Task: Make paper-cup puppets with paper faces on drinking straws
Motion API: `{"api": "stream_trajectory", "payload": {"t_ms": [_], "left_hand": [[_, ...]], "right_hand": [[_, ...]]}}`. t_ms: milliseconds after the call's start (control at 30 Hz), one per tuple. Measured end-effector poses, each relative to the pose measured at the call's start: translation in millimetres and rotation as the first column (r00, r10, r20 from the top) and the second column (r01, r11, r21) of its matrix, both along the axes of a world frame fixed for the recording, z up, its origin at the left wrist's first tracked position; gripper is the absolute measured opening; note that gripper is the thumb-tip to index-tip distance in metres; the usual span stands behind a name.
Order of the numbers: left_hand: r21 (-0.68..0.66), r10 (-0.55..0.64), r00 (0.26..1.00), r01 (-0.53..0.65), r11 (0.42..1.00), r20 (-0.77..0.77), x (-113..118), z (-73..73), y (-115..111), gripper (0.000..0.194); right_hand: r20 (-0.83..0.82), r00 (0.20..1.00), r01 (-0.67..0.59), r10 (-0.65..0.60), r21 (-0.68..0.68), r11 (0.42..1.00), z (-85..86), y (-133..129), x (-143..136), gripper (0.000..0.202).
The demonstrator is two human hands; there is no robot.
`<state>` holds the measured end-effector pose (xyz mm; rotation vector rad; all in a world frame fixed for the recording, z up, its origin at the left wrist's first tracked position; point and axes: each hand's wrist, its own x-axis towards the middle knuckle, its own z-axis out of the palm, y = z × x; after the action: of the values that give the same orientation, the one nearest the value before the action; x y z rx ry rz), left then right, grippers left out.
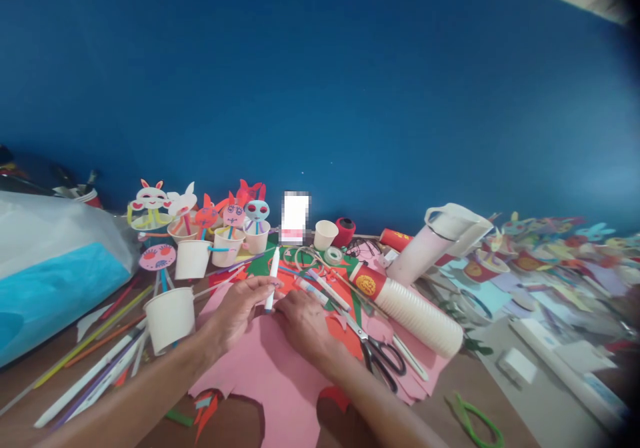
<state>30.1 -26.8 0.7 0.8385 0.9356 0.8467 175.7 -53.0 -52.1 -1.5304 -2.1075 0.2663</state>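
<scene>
My left hand (249, 301) grips a white marker pen (273, 278) between thumb and fingers. The marker stands nearly upright, its lower end bluish. Close to that lower end, my right hand (301, 315) is closed with its fingers curled; what they hold, if anything, is hidden. Both hands are over a large cut sheet of pink paper (287, 381). Right of the hands lie black-handled scissors (377, 351) and a stack of white paper cups (417, 311) on its side. Orange paper (345, 335) shows beside my right wrist.
On the left stand paper cups (170, 315) with paper animal figures (233, 218). Pipe cleaners (95, 341) lie near a blue-and-white bag (60, 275). At the back are a pixelated bright screen (295, 218) and a tape roll (333, 255). A white jug (425, 241) and green scissors (477, 421) are right.
</scene>
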Motion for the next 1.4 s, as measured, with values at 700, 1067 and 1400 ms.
{"api": "stream_trajectory", "payload": {"t_ms": [700, 1067, 1400], "left_hand": [[0.229, -0.217, 0.963, 0.178, 0.957, 0.158, 8.5, -17.7, -29.8, 0.012], [0.188, -0.201, 0.956, 0.161, 0.969, 0.212, 9.4, -18.5, -30.0, 0.011], [0.183, -0.196, 0.961, 0.161, 0.97, 0.197, 9.5, -18.6, -28.1, 0.011]], "right_hand": [[-0.976, -0.017, -0.256, -0.218, -0.206, 0.944, 51.8, 11.0, 49.9, 0.014], [-0.981, 0.071, -0.188, -0.179, -0.189, 0.964, 52.0, 5.4, 37.7, 0.013], [-0.976, 0.102, -0.17, -0.193, -0.208, 0.963, 55.0, 2.7, 34.3, 0.013]]}}
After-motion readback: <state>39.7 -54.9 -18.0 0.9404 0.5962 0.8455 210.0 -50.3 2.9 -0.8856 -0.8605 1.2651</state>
